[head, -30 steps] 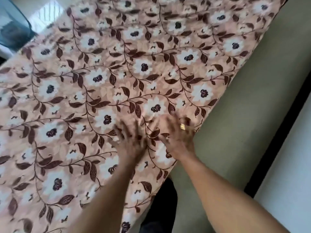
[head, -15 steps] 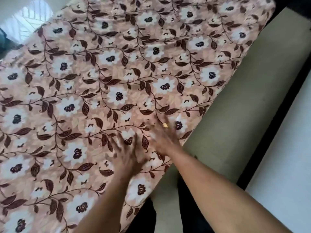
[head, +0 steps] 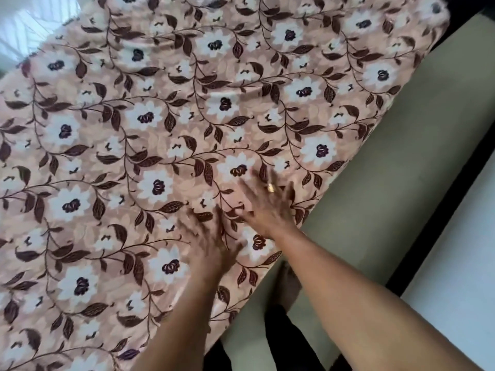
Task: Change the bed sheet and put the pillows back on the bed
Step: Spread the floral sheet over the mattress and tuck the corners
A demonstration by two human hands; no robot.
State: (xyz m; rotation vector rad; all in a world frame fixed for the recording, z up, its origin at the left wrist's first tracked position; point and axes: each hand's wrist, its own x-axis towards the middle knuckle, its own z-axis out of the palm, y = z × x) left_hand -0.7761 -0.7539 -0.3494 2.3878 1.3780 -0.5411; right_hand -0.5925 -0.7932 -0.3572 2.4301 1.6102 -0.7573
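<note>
A peach bed sheet point(head: 166, 145) with white flowers and dark brown leaves lies spread flat over the bed and fills most of the view. My left hand point(head: 211, 236) presses flat on the sheet near its right edge, fingers spread and blurred by motion. Just to its right, my right hand point(head: 267, 207), with a gold ring on one finger, also lies flat on the sheet with straight fingers. Neither hand holds anything. No pillows are in view.
An olive-green strip of the bed frame point(head: 375, 210) runs diagonally along the sheet's right edge. Beyond it lie a dark band point(head: 439, 239) and a pale floor point(head: 455, 303). Bright window light falls at the top left point(head: 32, 25).
Both hands have slid over the sheet along its right edge, staying flat side by side. The camera has shifted, so the flower pattern sits differently in view.
</note>
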